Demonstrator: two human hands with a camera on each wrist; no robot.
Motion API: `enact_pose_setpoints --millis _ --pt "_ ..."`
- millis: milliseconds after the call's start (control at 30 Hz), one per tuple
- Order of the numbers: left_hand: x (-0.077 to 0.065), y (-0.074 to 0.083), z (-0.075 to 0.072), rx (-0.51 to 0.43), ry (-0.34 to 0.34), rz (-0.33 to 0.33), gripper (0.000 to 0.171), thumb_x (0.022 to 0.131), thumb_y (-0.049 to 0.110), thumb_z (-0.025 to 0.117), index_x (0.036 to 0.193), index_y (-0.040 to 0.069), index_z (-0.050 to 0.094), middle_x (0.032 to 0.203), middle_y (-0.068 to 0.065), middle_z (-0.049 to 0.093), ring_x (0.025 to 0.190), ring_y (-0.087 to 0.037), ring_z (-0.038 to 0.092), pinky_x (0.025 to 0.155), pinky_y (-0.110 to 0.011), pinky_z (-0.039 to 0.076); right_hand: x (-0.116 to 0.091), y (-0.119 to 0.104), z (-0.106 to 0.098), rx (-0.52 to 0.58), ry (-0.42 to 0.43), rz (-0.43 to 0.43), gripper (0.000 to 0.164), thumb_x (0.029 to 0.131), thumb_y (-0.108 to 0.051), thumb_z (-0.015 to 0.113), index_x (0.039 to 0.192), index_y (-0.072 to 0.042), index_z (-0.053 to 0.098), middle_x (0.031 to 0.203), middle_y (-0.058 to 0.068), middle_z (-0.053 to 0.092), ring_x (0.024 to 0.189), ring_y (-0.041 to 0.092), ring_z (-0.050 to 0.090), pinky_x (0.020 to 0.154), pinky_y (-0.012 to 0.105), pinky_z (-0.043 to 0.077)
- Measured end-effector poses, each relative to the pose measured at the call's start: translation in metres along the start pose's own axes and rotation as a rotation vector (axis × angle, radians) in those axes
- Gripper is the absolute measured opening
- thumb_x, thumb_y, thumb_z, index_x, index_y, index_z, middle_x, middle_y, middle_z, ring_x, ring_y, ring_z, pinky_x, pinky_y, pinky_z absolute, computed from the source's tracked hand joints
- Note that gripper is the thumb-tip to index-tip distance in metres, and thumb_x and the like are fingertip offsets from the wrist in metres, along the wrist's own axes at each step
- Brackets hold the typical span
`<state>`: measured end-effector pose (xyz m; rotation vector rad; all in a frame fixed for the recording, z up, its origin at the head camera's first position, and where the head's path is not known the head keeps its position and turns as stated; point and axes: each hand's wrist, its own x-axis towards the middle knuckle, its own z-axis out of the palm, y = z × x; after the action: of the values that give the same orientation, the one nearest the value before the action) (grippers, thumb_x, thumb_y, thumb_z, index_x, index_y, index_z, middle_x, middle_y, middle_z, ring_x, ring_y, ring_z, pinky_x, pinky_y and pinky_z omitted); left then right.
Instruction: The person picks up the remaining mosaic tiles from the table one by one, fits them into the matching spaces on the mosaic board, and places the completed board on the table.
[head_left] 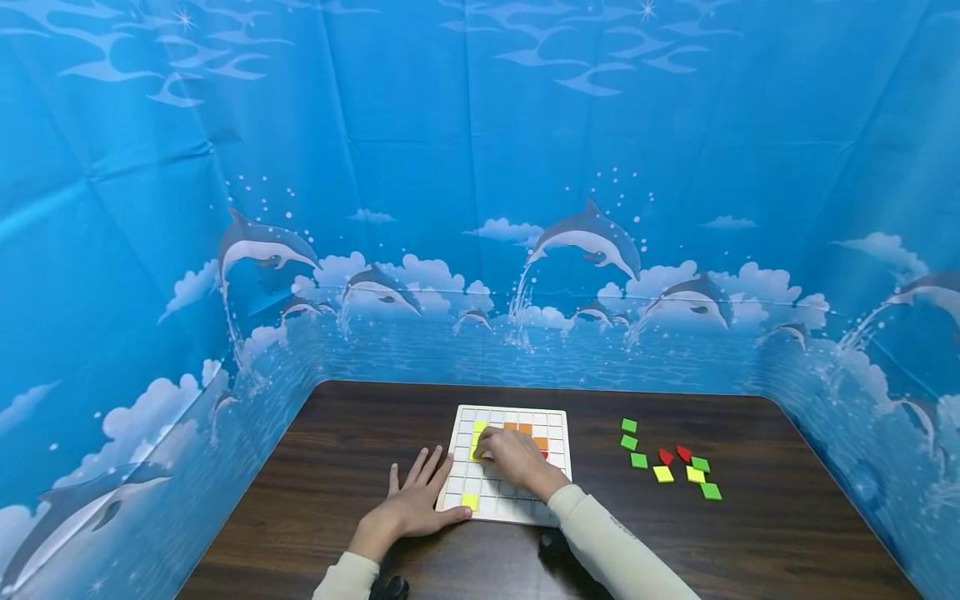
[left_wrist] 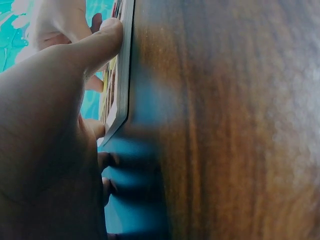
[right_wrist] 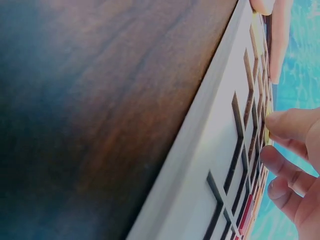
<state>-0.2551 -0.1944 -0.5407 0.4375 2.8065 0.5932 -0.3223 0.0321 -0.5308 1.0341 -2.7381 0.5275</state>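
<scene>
A white square grid board (head_left: 501, 506) lies on the dark wooden table. My left hand (head_left: 415, 502) rests with fingers spread at its left side, the thumb on the near left corner beside a yellow tile (head_left: 469, 502). Above the board's left part, my right hand (head_left: 513, 457) has its thumb and fingertips bent down at a yellow tile (right_wrist: 268, 131), which they pinch at the grid. Another yellow tile (head_left: 479, 426) sits just beyond those fingertips. Orange tiles (head_left: 525, 428) and part of a red piece (head_left: 545, 455) show past the right hand, which hides the middle cells.
Loose green tiles (head_left: 638, 460), yellow tiles (head_left: 663, 474) and red pieces (head_left: 665, 457) are scattered on the table (head_left: 780, 500) to the right of the board. A blue dolphin-print curtain (head_left: 450, 167) surrounds the table's far and side edges.
</scene>
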Motion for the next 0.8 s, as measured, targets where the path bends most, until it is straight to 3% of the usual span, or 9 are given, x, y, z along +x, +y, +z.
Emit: enact_pose_setpoints --millis 467,800 --pt "0.007 -0.014 0.012 0.005 0.028 0.001 0.110 0.090 0.089 0.051 0.173 0.023 0.022 0.181 -0.009 0.010 0.168 -0.039 0.004 0.121 -0.082 -0.008 -0.009 0.004 -0.005 0.052 -0.013 0.005 0.012 0.100 -0.013 0.076 0.107 -0.015 0.085 0.119 -0.001 0.081 0.112 0.017 0.076 0.089 0.034 0.064" --pt "0.001 -0.006 0.006 -0.019 0.024 0.020 0.108 0.092 0.084 0.055 0.172 0.020 0.022 0.180 -0.014 0.012 0.167 -0.041 0.004 0.119 -0.084 -0.008 -0.016 0.011 -0.010 0.056 -0.004 0.031 0.009 0.100 -0.018 0.076 0.102 -0.019 0.085 0.110 -0.006 0.078 0.099 0.011 0.074 0.078 0.030 0.062"
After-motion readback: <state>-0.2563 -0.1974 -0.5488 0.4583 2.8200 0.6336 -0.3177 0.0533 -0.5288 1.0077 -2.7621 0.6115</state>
